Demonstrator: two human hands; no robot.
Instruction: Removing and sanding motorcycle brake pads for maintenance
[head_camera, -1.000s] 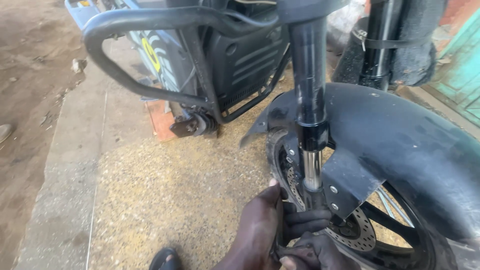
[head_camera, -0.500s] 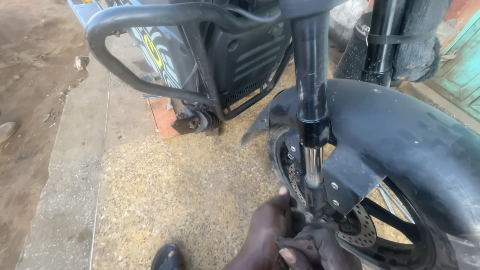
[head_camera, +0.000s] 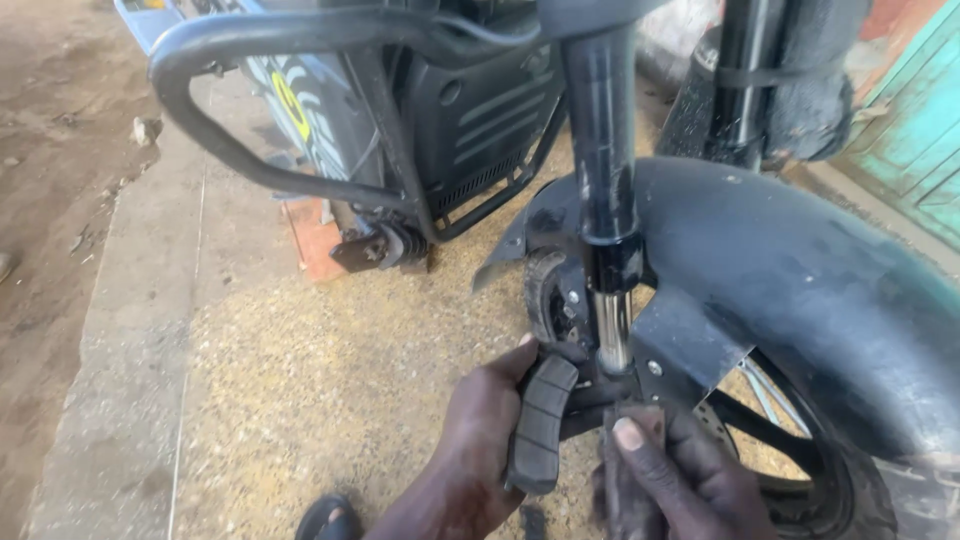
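Left hand: the left hand (head_camera: 480, 430) was seen at lower centre of the frame, closed around a black ribbed grip-like tool (head_camera: 540, 425), thumb tip touching the fork foot.
Right hand: the right hand (head_camera: 680, 480) was seen at bottom centre-right, fingers curled on a dark part just below the fork leg (head_camera: 610, 200); what exactly was pinched could not be told.
Work spot: the lower fork end by the chrome tube (head_camera: 613, 330), just left of the brake disc (head_camera: 730, 430), under the black mudguard (head_camera: 780, 270) of the front wheel (head_camera: 850, 480).
Step in hand: judged as work on a fastener or fitting at the fork bottom, both hands pressed close against it.
Next move calls for: judged, a steady hold on the ribbed tool and a firm brace from the right hand, kept off the disc.
Surroundings: a black crash guard (head_camera: 230, 150) at upper left, a gritty floor (head_camera: 330, 380) at centre left, a sandal toe (head_camera: 325, 520) at the bottom edge.
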